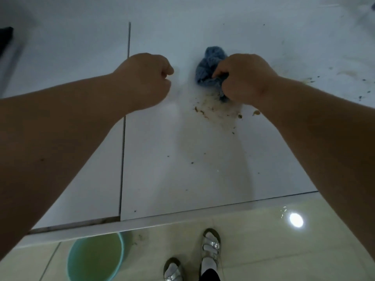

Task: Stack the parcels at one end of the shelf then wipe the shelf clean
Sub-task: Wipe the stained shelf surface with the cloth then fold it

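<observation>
A: Where is the cloth?

B: The blue cloth (211, 69) lies bunched up on the white shelf (158, 138), out toward the far side and a little right of the middle. The right hand (246, 78) is on its near right part, fingers curled into the fabric, so that grip is clamped on the cloth.

A: And the other hand?

B: The left hand (147, 75) is over the shelf just left of the cloth, apart from it. Its fingers are curled in together as a fist and nothing shows inside them.

A: Is the shelf dirty?

B: Yes. Brown crumbs and smears (213, 110) sit just on the near side of the cloth, under the right wrist, and thin out toward the front edge. More dark specks (345, 78) are scattered toward the right edge. A dark seam (124, 126) runs from the front edge toward the back, passing under the left forearm.

A: Any parcels in view?

B: I cannot make any out; a dark shape at the far left edge is too blurred to name.

A: What lies below the front edge?

B: A glossy tiled floor (263, 250) with a bright light reflection. A green bucket (95, 258) holding murky water stands under the front left part, and two feet in silver sandals (211, 246) stand to its right.
</observation>
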Tool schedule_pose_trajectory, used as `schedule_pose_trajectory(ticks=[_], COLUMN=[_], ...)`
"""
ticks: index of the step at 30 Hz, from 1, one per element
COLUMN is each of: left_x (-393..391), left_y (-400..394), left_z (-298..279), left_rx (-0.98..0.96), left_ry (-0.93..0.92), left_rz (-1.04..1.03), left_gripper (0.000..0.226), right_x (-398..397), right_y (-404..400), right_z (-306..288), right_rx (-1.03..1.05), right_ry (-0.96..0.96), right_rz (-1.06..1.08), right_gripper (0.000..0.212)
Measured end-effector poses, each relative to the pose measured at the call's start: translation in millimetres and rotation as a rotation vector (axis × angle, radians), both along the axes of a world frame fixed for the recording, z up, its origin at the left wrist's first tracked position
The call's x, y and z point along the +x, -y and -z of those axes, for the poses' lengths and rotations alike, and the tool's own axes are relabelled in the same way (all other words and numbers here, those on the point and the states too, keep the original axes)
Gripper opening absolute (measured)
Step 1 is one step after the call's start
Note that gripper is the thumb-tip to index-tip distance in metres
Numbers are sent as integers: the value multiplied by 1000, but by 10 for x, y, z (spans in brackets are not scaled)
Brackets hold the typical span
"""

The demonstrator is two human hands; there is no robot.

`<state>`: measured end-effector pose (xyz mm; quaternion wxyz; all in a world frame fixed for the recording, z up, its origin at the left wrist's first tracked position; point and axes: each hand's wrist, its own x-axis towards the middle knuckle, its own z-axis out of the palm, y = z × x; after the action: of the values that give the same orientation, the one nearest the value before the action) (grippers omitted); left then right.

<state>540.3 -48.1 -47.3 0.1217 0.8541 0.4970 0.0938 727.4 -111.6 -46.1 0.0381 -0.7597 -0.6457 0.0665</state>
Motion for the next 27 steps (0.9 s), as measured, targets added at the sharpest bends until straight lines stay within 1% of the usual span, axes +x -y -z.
schedule_pose_trajectory(ticks=[2,3,6,10,13,15,17,20,22,25,27], left_x=[-35,-54,-77,-18,-7,-21,-35,-44,-39,-16,-16], left_y=[42,66,125,268,345,330,312,338,398,479,524], left_z=[-5,-9,-10,-14,24,58,71,85,76,45,25], left_rx=[-2,-6,-2,-6,-12,-44,-77,-92,-96,-55,-57], left_ry=[2,2,-31,-123,-124,-116,-60,8,17,-27,-67], left_rz=[3,3,17,90,144,129,84,59,52,57,40], left_gripper=[37,38,41,28,26,37,49,52,45,27,27], right_x=[-132,-239,-518,-567,-395,-252,-182,-264,-415,-566,-554], right_y=[0,2,85,332,399,410,416,383,387,536,684], right_z=[41,56,110,117,55,33,57,124,153,159,118], right_rx=[-9,13,70,32,12,3,10,25,17,-13,-21], right_ry=[30,39,23,20,34,41,-1,-26,-37,-61,-111], right_rz=[25,4,-136,-272,-213,-119,-34,3,-67,-218,-293], right_gripper=[41,38,31,32,32,34,38,42,41,37,38])
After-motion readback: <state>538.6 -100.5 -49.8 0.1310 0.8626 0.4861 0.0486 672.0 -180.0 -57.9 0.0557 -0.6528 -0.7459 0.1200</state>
